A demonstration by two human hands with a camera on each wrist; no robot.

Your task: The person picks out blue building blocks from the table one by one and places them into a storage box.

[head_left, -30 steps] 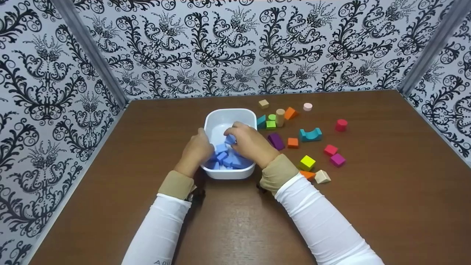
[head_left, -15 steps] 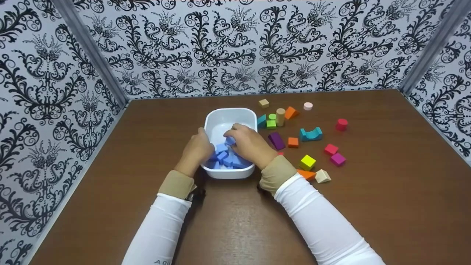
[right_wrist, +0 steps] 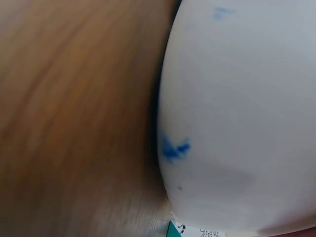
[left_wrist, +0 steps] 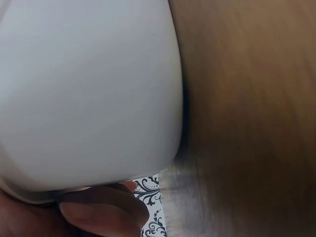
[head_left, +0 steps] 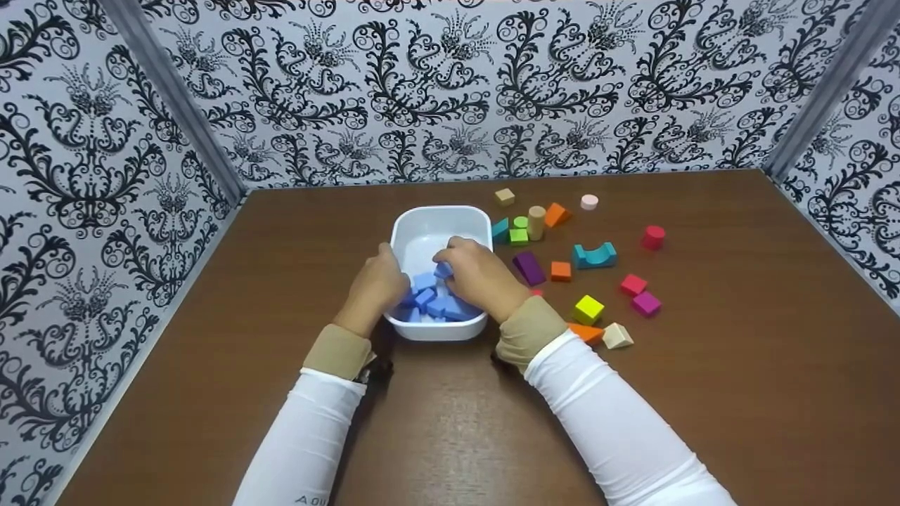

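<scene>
A white plastic tub point(head_left: 437, 333) stands on the brown table, with several blue toy blocks point(head_left: 437, 307) heaped in its near half. My left hand point(head_left: 378, 282) grips the tub's left rim; in the left wrist view its fingers point(left_wrist: 101, 217) curl at the edge beyond the tub wall point(left_wrist: 94, 98). Reaching over the right rim, my right hand point(head_left: 484, 275) pinches a blue block point(head_left: 444, 270) between thumb and fingers, above the heap. The right wrist view is filled mostly by the tub's outer wall point(right_wrist: 237, 113) with blue smudges; the hand itself is nearly out of sight there.
Right of the tub lie loose blocks, among them a purple block point(head_left: 529, 268), a teal arch point(head_left: 594, 256), a yellow cube point(head_left: 588, 309), a red cylinder point(head_left: 653, 237) and a cream triangle point(head_left: 617, 336). Patterned walls point(head_left: 436, 91) enclose the table's back and sides.
My right hand has shifted very slightly right with the blue block at its fingertips. The left hand stays on the rim, and the tub and loose blocks hold their places.
</scene>
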